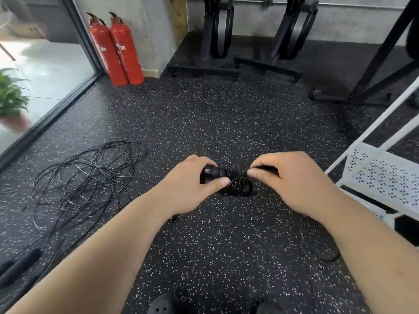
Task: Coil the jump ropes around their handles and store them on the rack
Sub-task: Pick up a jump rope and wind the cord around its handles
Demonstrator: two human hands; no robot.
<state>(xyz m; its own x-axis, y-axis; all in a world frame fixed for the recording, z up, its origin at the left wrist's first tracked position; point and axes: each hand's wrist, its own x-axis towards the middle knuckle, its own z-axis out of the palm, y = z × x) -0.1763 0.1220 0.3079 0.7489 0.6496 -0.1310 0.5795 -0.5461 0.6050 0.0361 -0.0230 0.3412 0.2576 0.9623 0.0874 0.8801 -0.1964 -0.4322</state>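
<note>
My left hand [192,184] grips the black ribbed handles [214,173] of a jump rope held in front of me over the floor. A thick coil of thin black rope [240,186] is wound around the handles. My right hand [292,182] pinches the rope at the coil's right side; a loose length hangs below my right forearm in a loop [322,245]. A tangled pile of black jump ropes [86,177] lies on the floor at the left. The white perforated rack [385,177] stands at the right.
Two red fire extinguishers [118,48] lean at the wall corner by a glass door [45,64]. Black exercise machines [217,37] stand along the back wall. A potted plant [11,100] is outside at the left. Black handles [20,266] lie at the lower left.
</note>
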